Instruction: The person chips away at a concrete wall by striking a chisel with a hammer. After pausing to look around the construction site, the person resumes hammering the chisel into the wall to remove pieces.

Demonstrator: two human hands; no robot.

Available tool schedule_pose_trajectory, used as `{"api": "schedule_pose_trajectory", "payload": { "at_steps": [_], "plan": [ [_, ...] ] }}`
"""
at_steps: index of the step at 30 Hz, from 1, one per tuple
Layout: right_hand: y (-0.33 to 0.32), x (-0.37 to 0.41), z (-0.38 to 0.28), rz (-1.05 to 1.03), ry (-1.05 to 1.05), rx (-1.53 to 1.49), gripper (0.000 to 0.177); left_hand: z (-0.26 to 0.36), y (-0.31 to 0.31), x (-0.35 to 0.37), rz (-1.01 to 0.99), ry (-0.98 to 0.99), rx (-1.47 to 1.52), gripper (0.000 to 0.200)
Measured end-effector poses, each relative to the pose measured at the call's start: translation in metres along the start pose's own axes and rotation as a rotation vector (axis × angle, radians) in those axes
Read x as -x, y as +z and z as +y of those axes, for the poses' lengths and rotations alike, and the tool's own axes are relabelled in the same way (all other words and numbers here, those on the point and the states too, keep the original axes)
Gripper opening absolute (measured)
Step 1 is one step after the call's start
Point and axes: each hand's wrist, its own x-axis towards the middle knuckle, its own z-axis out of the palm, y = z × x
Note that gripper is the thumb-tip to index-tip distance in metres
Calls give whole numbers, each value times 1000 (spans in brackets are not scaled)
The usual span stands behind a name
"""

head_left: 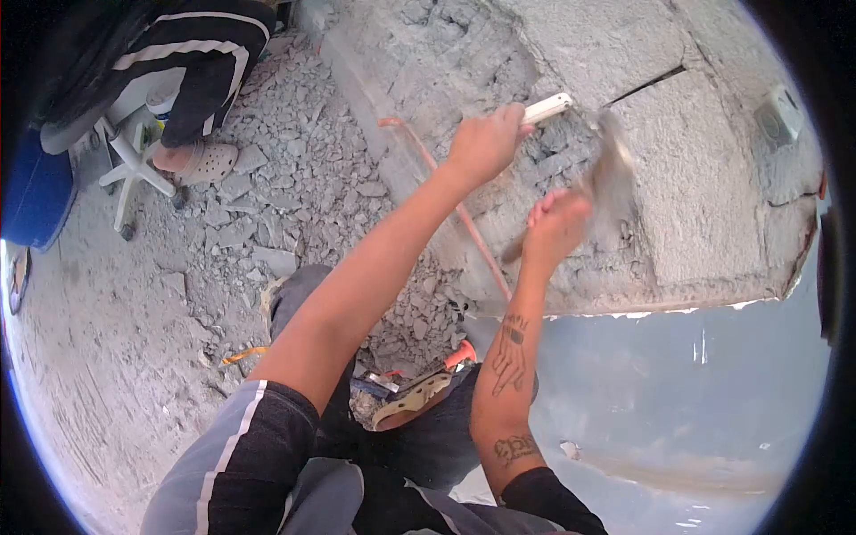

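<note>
My left hand (486,144) is closed around what looks like a chisel with a white handle (547,109), held close to the chipped wall (481,53). Its working end is hard to make out. Below and to the right, my right hand (557,225) grips a hammer (613,169) by its handle. The hammer's head is smeared by motion and sits just right of the chisel, over a broken-out patch of rough concrete. An orange-pink flexible tube (455,198) runs along the wall, passing behind my left forearm.
Grey rubble (294,169) covers the floor beside the wall. At upper left another person's clog (212,164) rests near a white chair base (135,169) and a blue bucket (40,196). A metal box (779,116) is set in the wall at right, above a smooth blue-grey surface (642,392).
</note>
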Motion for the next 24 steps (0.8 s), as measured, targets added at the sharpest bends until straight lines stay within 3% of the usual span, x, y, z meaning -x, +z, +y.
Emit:
{"api": "schedule_pose_trajectory", "payload": {
  "at_steps": [1,3,4,6,8,10,11,13,14,16,21,23,24],
  "plan": [
    [-3,-1,10,-2,0,0,66,0,-1,0,-17,0,-14,29],
    [-2,0,27,-273,-615,-318,68,-3,-3,-3,5,12,-9,29],
    [3,-3,26,-269,-613,-317,68,-3,-3,-2,14,24,2,29],
    [14,-12,9,-154,286,58,75,2,-2,0,-22,-17,14,29],
    [13,-15,-21,-186,340,15,76,2,-4,-5,-38,-46,18,30],
    [0,-8,-29,-98,149,-259,75,1,-1,-2,-59,-48,1,29],
    [-1,-9,-18,-103,147,-257,75,-1,0,-3,-54,-50,2,29],
    [-5,-8,8,-169,-424,-468,72,-4,0,-2,26,25,-63,29],
    [-8,-9,11,-163,-420,-460,72,-3,2,1,18,23,-57,29],
    [-1,-13,-1,-165,458,72,73,-4,3,-1,47,-5,-28,30],
    [-24,11,-19,-38,174,5,81,-11,8,2,44,-4,-66,29],
    [-34,15,-4,-142,-292,-266,85,-10,8,0,52,9,-65,29],
    [-36,18,-7,-144,-294,-272,85,-6,9,3,71,0,-31,28]
  ]
}}
